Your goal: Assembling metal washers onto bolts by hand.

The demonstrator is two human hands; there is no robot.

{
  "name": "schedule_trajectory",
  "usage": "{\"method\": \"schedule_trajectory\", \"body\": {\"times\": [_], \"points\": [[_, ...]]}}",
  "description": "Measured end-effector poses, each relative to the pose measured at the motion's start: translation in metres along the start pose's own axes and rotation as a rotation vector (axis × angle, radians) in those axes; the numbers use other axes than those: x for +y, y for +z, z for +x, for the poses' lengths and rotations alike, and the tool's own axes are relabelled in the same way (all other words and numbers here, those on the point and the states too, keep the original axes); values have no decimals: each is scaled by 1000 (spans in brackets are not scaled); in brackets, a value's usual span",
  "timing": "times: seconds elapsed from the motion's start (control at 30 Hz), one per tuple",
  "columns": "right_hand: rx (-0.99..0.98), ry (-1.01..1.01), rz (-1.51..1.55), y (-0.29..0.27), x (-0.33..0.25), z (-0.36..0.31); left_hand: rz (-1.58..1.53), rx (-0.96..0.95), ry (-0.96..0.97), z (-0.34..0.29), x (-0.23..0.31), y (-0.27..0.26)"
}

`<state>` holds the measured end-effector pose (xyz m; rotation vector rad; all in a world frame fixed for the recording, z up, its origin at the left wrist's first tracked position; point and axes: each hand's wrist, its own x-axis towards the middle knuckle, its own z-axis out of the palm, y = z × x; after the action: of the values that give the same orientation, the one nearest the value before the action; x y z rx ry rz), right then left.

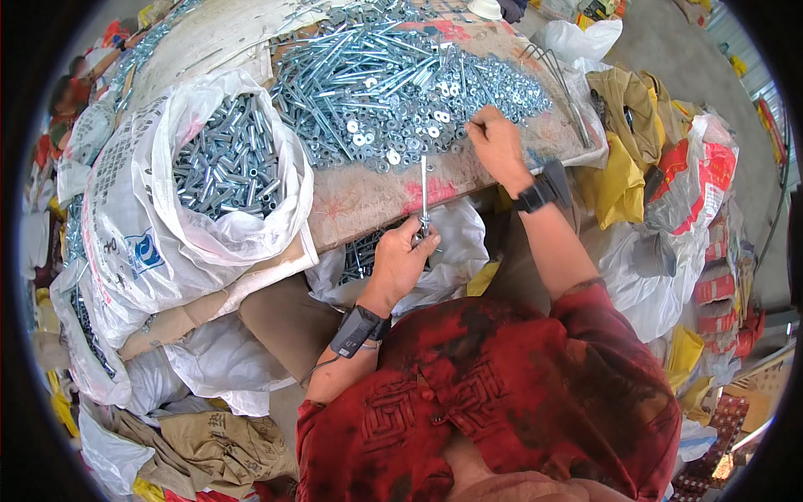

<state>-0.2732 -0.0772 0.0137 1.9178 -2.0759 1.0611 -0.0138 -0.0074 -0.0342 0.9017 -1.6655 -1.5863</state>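
In my left hand [400,261] I grip a long metal bolt [424,184] that stands upright, with a wider part at its lower end among my fingers. The fingers of my right hand [499,149] are pinched together at the near edge of a heap of small nuts and washers [481,84]; whatever they hold is too small to make out. Left of the nuts lies a tangled pile of long bolts [360,67], with loose washers [393,156] along its near side. Below my left hand, an open white sack [458,238] holds dark metal pieces.
On the left stands a white woven sack [125,192] full of short metal sleeves [230,163]. The work table's cloth-covered edge [360,205] runs before me. Bent metal rods [569,96] lie at its right end. Yellow and white bags [623,180] crowd the right side.
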Motion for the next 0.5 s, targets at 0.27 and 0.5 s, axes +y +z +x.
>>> {"method": "schedule_trajectory", "body": {"times": [0.27,0.5], "points": [[-565,186,1071,-77,-59,-35,556,-19,140,-9,18,2],[-656,251,867,-87,-67,-54,678,123,286,-17,34,4]]}}
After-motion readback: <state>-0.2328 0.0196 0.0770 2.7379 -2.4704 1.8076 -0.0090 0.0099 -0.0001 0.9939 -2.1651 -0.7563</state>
